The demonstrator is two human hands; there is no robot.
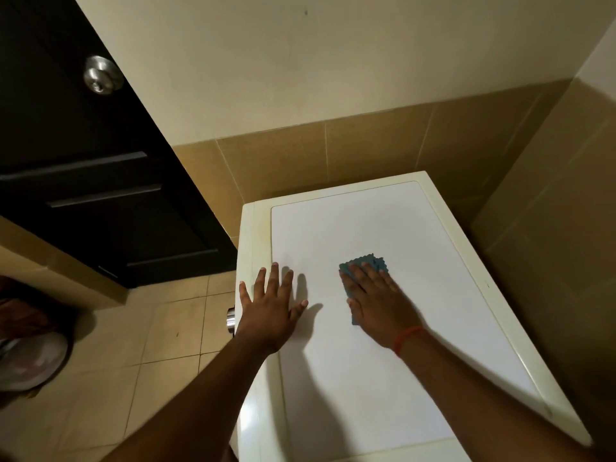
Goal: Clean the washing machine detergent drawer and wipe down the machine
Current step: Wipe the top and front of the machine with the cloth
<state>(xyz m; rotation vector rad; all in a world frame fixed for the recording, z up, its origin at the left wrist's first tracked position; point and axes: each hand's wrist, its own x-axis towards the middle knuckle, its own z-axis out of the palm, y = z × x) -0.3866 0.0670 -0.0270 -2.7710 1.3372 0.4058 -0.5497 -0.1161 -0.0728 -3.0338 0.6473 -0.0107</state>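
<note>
The white washing machine [383, 228] fills the lower right of the head view, seen from above, with its flat top panel facing me. A blue cloth [365, 263] lies on that panel near its middle. My right hand [380, 303] presses flat on the cloth with straight fingers; a red band circles its wrist. My left hand [271, 303] rests flat on the top near the machine's left edge, fingers spread. A silver knob [230, 320] juts from the machine's left side. The detergent drawer is not in view.
A dark door [83, 168] with a round metal knob [102, 75] stands at the left. Tan tiled walls close in behind and right of the machine. Beige floor tiles [150, 345] lie at lower left, with a basin [30, 358] at the left edge.
</note>
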